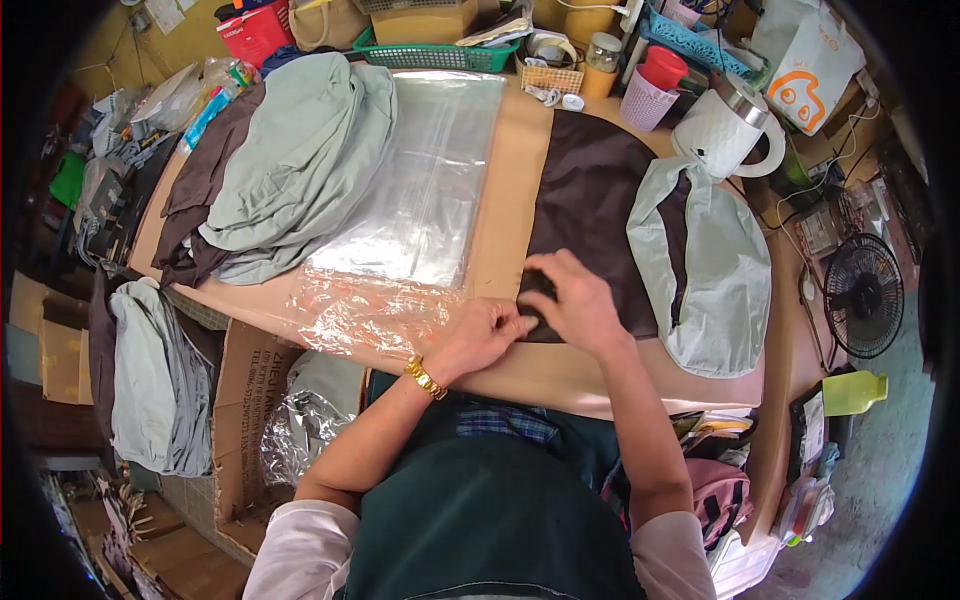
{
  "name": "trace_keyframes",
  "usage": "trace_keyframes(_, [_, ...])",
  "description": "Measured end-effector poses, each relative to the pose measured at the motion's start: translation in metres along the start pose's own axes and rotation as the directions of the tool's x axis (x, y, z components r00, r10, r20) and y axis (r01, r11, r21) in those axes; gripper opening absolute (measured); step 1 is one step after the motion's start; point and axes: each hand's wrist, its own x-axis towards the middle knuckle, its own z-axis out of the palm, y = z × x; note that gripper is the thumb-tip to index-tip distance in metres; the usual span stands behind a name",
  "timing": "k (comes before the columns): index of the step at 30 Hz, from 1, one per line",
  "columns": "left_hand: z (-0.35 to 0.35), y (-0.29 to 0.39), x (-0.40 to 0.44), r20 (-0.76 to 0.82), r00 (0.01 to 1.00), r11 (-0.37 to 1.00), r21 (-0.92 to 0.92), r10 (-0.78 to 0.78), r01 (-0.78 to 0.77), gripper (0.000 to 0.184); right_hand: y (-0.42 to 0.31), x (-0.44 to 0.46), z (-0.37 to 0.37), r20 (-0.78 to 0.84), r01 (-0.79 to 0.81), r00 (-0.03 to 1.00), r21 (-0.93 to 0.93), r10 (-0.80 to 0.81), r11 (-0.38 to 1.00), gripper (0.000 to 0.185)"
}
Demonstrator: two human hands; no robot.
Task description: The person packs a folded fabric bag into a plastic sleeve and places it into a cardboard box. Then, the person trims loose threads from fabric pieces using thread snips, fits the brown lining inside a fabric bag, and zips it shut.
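Note:
Dark brown fabric (590, 190) lies flat on the table (515, 130), with a pale grey-green piece (720, 290) over its right side. My left hand (485, 338) has its fingers closed at the fabric's lower left corner; what they pinch is too small to make out. Curved over the same corner, my right hand (575, 305) has thumb and index finger apart, and nothing shows between them. Left of my hands are clear plastic bags (425, 180), and beyond them a heap of grey-green fabric (300, 160) with brown cloth (205, 170) under it.
A white kettle (715, 130), a pink cup (650, 100) and a green basket (440, 58) stand along the back. To the right is a black fan (862, 295). A cardboard box (245, 420) and hanging grey fabric (155, 380) are below the left edge.

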Motion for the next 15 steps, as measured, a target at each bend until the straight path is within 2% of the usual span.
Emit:
trace_keyframes(1, [-0.004,0.001,-0.002,0.001,1.0,1.0,0.003,0.004,-0.004,0.035,0.002,-0.002,0.005,0.09,-0.003,0.996,-0.066,0.009,0.998,0.024])
trace_keyframes(2, [-0.015,0.007,-0.008,0.228,0.972,0.994,0.083,0.046,-0.067,0.039,0.014,-0.004,0.014,0.053,0.004,0.999,-0.011,-0.003,1.0,0.019])
trace_keyframes(3, [-0.025,0.015,-0.014,0.445,0.893,0.979,0.145,0.067,-0.146,0.044,0.02,-0.004,0.018,0.048,0.004,0.999,-0.016,-0.004,1.0,0.019])
trace_keyframes(4, [-0.033,0.027,-0.022,0.557,0.829,0.994,0.106,-0.051,-0.009,0.03,0.024,-0.004,0.02,-0.05,-0.059,0.997,0.032,0.061,0.998,0.018])
trace_keyframes(5, [-0.029,0.023,-0.026,0.555,0.831,0.994,0.108,-0.049,-0.013,0.03,0.027,-0.005,0.023,-0.144,-0.118,0.981,0.088,0.13,0.989,0.018])
trace_keyframes(6, [-0.023,0.016,-0.03,0.476,0.879,0.997,-0.048,-0.034,0.065,0.027,0.027,-0.004,0.023,-0.226,-0.083,0.968,0.143,0.114,0.986,0.017])
trace_keyframes(7, [-0.019,0.012,-0.033,0.391,0.92,0.97,-0.21,-0.034,0.125,0.028,0.026,-0.005,0.022,-0.228,-0.077,0.968,0.142,0.108,0.987,0.017])
trace_keyframes(8, [-0.013,0.018,-0.034,0.32,0.947,0.933,-0.329,-0.034,0.145,0.037,0.021,-0.006,0.017,-0.248,-0.114,0.956,0.186,0.159,0.976,0.017])
trace_keyframes(9, [0.0,0.019,-0.033,0.316,0.948,0.934,-0.329,-0.032,0.141,0.037,0.018,-0.007,0.015,-0.264,-0.149,0.942,0.23,0.209,0.962,0.017])
trace_keyframes(11, [0.026,0.018,-0.027,0.021,0.996,0.687,-0.722,-0.088,0.076,0.05,0.012,-0.009,0.014,-0.307,-0.118,0.933,0.236,0.19,0.964,0.016])
trace_keyframes(12, [0.033,0.02,-0.022,0.019,0.996,0.686,-0.724,-0.085,0.072,0.05,0.006,-0.01,0.01,-0.325,-0.132,0.924,0.221,0.2,0.966,0.016])
trace_keyframes(14, [0.041,0.023,-0.014,-0.026,0.986,0.514,-0.856,-0.162,0.062,0.047,0.001,-0.012,0.009,-0.341,-0.149,0.916,0.202,0.212,0.968,0.015])
trace_keyframes(15, [0.041,0.024,-0.012,-0.024,0.987,0.511,-0.857,-0.161,0.063,0.047,0.001,-0.013,0.01,-0.376,-0.127,0.905,0.204,0.197,0.971,0.015])
